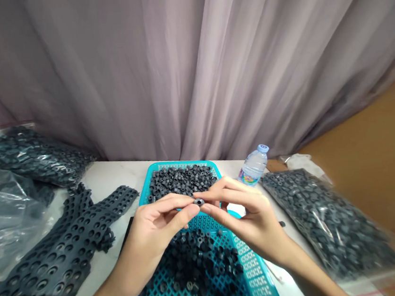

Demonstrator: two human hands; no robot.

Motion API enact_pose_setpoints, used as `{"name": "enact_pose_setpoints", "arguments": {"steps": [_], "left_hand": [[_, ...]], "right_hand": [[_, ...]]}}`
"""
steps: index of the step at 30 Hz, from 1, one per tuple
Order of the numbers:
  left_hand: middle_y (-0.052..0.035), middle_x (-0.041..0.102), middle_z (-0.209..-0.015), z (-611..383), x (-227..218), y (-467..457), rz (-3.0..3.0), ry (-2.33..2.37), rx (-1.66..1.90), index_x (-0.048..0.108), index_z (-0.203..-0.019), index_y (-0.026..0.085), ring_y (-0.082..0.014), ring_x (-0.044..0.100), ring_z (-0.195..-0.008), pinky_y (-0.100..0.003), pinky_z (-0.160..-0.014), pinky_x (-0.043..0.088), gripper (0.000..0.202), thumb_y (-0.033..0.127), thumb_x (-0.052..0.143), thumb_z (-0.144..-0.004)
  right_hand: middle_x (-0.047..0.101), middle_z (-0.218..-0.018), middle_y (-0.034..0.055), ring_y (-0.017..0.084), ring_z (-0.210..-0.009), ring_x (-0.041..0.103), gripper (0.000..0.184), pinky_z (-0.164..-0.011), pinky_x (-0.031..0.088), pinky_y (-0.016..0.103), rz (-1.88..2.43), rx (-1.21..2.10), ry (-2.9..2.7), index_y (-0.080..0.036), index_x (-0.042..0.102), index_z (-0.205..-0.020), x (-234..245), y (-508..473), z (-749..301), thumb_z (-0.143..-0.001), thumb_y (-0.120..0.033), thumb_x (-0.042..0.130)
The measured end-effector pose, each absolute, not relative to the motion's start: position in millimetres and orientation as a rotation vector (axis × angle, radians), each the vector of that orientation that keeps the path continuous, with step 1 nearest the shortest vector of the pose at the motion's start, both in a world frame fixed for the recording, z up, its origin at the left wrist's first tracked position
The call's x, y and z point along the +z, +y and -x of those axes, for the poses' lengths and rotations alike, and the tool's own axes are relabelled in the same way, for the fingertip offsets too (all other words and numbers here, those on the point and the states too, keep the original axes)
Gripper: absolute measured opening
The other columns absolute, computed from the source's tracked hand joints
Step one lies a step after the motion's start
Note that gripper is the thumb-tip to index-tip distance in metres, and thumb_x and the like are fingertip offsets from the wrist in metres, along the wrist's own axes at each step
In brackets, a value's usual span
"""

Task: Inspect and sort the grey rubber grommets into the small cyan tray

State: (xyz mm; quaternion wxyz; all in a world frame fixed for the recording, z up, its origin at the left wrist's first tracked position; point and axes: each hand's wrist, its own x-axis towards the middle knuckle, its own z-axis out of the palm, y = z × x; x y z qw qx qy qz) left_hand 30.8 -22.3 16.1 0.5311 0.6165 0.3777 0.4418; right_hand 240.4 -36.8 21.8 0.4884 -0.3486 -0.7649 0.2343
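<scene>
Centrally, a small black ring [199, 201] lies between the fingertips of the left hand [157, 219] and the right hand [248, 204], above the near basket [256, 274]. The left thumb and forefinger are clamped on one side of it, the right thumb and forefinger on the other. Its hole faces the viewer, the axis of the hole running roughly toward the camera; the outline is widest from hand to hand. Its rear face and its depth along the hole are hidden, and the fingertips cover its two side edges. Beneath the hands, loose black pieces [191, 253] lie heaped in the near basket, whose front is cut off by the lower border; many are in shadow and hard to make out singly. To the left, black perforated strips [66, 248] overlap on the white table [115, 174], also cropped; to the right lies a filled bag [329, 213], its contents blurred by the plastic. Beyond the hands, the far basket [181, 162], partly covered by them, holds more such pieces. A water bottle [253, 166] stands near it, its base behind the right hand. A grey curtain [139, 78] forms the background.
</scene>
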Motion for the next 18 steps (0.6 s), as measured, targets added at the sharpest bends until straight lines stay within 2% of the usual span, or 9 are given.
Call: {"name": "enact_pose_setpoints", "arguments": {"steps": [3,5,10,14,18], "left_hand": [[-0.0025,0.073,-0.087,-30,17,-22,-1.478,0.894,1.035,0.07,-0.062,0.022,-0.0211,0.064,-0.097,-0.028,-0.086,0.049,0.039,0.041,0.072,-0.096],[-0.0032,0.074,-0.085,-29,17,-21,-1.473,0.906,1.01,0.07,-0.062,0.022,-0.0222,0.065,-0.099,-0.029,-0.088,0.049,0.042,0.045,0.069,-0.097],[-0.0005,0.077,-0.089,-27,12,-18,-1.395,0.957,1.005,0.079,-0.09,0.024,-0.0155,0.063,-0.078,-0.027,-0.079,0.052,0.025,0.049,0.075,-0.093],[0.0003,0.078,-0.091,-25,6,-17,-1.442,0.997,1.11,0.08,-0.103,0.026,-0.0143,0.066,-0.078,-0.025,-0.076,0.054,0.025,0.049,0.075,-0.094],[0.0035,0.078,-0.105,-20,5,-19,-1.832,0.986,1.275,0.078,-0.114,0.033,-0.0123,0.07,-0.084,-0.024,-0.086,0.055,0.02,0.035,0.079,-0.094]], "right_hand": [[0.069,-0.097,0.0038,0.017,-0.086,0.064,0.034,-0.071,0.051,0.031,0.82,0.51,-1.893,-0.031,0.076,-0.131,20,-36,-242,-0.1,-0.016,0.071],[0.07,-0.097,0.004,0.017,-0.087,0.065,0.035,-0.073,0.052,0.032,0.816,0.489,-1.907,-0.03,0.076,-0.131,20,-36,-243,-0.101,-0.015,0.07],[0.069,-0.097,0.0042,0.017,-0.086,0.065,0.033,-0.074,0.053,0.033,0.82,0.467,-1.932,-0.03,0.076,-0.131,20,-35,-244,-0.102,-0.016,0.068],[0.07,-0.099,0.0056,0.018,-0.089,0.066,0.032,-0.077,0.055,0.033,0.805,0.423,-1.99,-0.029,0.075,-0.132,23,-36,-244,-0.105,-0.016,0.065],[0.07,-0.099,0.0064,0.018,-0.089,0.066,0.027,-0.078,0.055,0.032,0.814,0.379,-2.008,-0.026,0.077,-0.125,27,-37,-242,-0.104,-0.015,0.065]]}}
